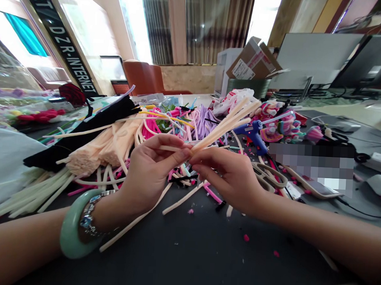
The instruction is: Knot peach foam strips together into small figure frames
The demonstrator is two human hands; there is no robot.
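Cream pipe cleaners (223,126) fan up and to the right from between my two hands. My left hand (157,166) is closed, its thumb and fingertips pinching the lower end of the bunch. Close against it, my right hand (227,174) pinches the same end; the fingertips of both hands meet there and hide the join. Under the hands lie loose cream pipe cleaners (184,198) and a pink piece (212,194). Left of my left hand rest thick bundles of peach pipe cleaners (103,148) and a black bundle (82,132).
A blue glue gun (254,135) and beige-handled scissors (271,176) lie beyond my right hand. Farther right are a phone (312,183) and twisted colourful pieces (282,122). Purple pipe cleaners (206,123) heap at the back, before a cardboard box (255,61). Scraps dot the dark table (184,257).
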